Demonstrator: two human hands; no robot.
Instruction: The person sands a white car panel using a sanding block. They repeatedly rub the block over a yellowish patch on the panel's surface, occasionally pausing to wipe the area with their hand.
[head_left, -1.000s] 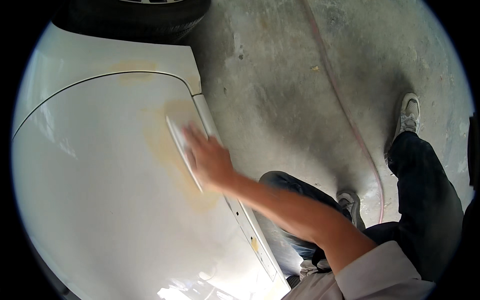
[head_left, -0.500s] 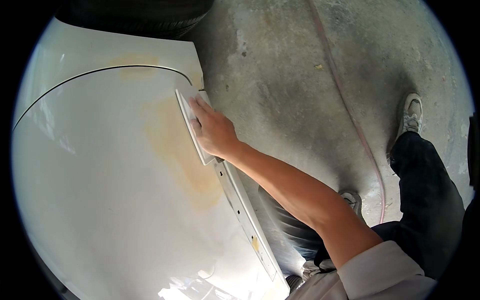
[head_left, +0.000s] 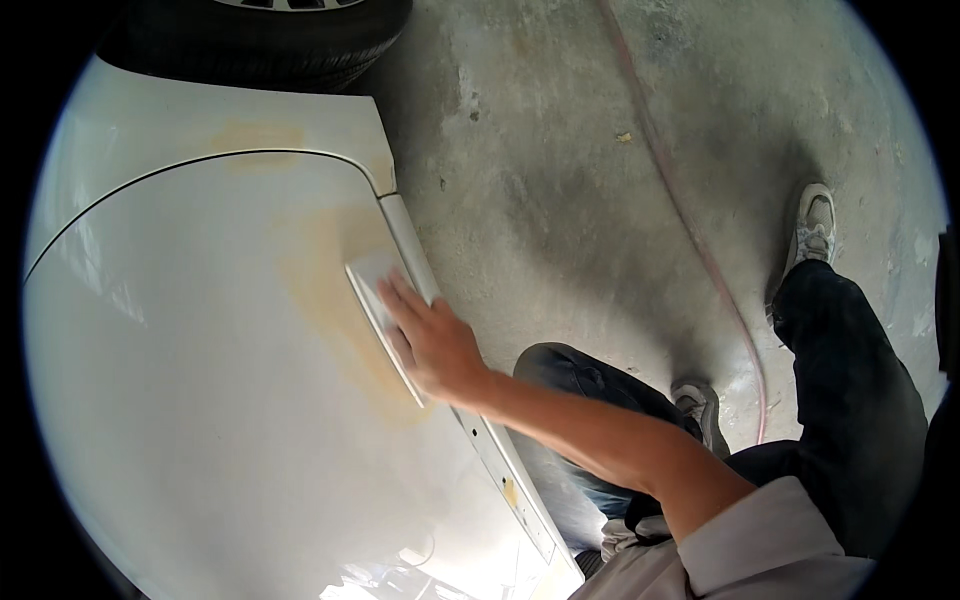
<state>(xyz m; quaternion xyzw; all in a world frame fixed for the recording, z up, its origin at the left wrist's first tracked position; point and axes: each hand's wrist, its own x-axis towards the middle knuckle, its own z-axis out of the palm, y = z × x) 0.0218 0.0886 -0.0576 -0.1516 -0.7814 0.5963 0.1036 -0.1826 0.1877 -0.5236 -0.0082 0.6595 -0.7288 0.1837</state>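
Note:
My right hand (head_left: 440, 345) presses a flat, white, rectangular sanding block (head_left: 368, 272) against a white car body panel (head_left: 200, 370). The fingers lie stretched along the block's back, their tips dusty, and the palm hides much of it. A yellowish, sanded-looking patch (head_left: 305, 265) spreads on the panel beside and under the block. Along the panel's right side runs a narrow edge strip (head_left: 410, 245), with small dark holes lower down. My left hand is out of view.
A black tyre (head_left: 260, 60) stands at the top left, beyond a curved panel seam and a second yellowish patch (head_left: 262, 133). A reddish hose (head_left: 690, 215) crosses the concrete floor (head_left: 540, 130). My bent knee (head_left: 560, 370) is close to the panel edge; my shoe (head_left: 815, 225) rests far right.
My right hand has slid the sanding block down along the panel's edge, toward me. The view has shifted slightly, showing more of the wheel and my bent knee.

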